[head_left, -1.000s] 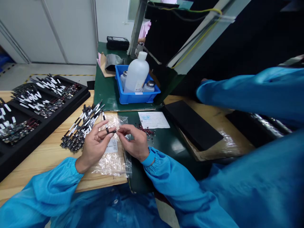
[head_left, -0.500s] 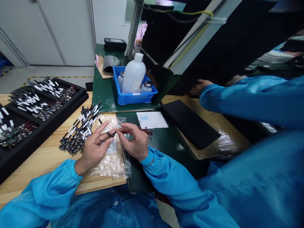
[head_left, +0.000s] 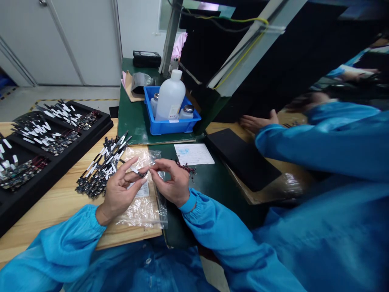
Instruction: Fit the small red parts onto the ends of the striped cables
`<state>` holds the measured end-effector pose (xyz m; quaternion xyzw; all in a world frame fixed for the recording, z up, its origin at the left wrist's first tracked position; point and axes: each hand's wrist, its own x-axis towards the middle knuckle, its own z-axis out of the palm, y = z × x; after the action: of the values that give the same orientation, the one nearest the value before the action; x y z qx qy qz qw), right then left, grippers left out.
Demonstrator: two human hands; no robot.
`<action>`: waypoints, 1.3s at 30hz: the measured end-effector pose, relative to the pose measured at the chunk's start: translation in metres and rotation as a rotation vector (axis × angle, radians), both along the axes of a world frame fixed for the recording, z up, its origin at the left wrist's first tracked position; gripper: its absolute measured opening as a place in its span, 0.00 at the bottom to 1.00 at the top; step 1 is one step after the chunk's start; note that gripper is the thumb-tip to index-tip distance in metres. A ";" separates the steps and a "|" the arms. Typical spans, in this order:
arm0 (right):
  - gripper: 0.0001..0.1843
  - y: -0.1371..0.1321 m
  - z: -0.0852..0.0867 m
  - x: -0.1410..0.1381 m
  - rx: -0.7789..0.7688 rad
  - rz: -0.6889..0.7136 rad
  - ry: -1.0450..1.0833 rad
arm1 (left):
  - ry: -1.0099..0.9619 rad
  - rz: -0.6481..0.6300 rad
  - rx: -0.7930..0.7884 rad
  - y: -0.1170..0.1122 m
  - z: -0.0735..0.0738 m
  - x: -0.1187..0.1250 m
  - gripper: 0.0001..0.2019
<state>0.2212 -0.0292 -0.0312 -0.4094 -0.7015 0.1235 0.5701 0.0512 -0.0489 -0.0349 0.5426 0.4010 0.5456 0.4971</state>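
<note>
My left hand pinches one end of a thin black flex strip with a white tab, held low over a clear plastic bag. My right hand is closed in a pinch at the strip's other end; what its fingertips grip is too small to make out. Both hands meet above the bag. Just left of my left hand lies a loose pile of similar black-and-white strips on the wooden table. A small heap of dark red bits sits on the green mat beside my right hand.
A black tray with several rows of strips fills the left. Behind stands a blue bin with a white bottle and jars. A paper slip and a black pad lie right. A co-worker's blue sleeve and hand reach in from the right.
The strip in my left hand has tilted lower and leftward. The co-worker's hand on the right has come out from under the dark frame and opened over the table.
</note>
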 end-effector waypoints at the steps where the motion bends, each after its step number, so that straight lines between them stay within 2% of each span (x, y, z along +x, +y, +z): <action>1: 0.16 0.000 0.000 0.000 0.006 0.002 0.000 | 0.011 0.008 0.008 0.000 0.001 0.000 0.33; 16: 0.17 -0.001 0.004 0.000 0.093 -0.057 -0.061 | 0.044 0.039 0.043 -0.001 0.003 0.001 0.30; 26: 0.18 0.001 0.004 0.000 0.164 -0.079 -0.110 | 0.017 0.009 0.070 -0.001 -0.002 0.000 0.32; 30: 0.16 -0.001 0.004 -0.001 0.154 -0.101 -0.128 | 0.048 0.039 0.075 0.000 -0.002 0.000 0.31; 39: 0.08 -0.001 0.006 -0.002 0.114 -0.110 -0.149 | 0.004 0.012 0.019 0.000 0.002 0.001 0.32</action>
<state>0.2196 -0.0297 -0.0254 -0.4221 -0.7244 0.0212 0.5446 0.0523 -0.0485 -0.0334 0.5461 0.3999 0.5513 0.4878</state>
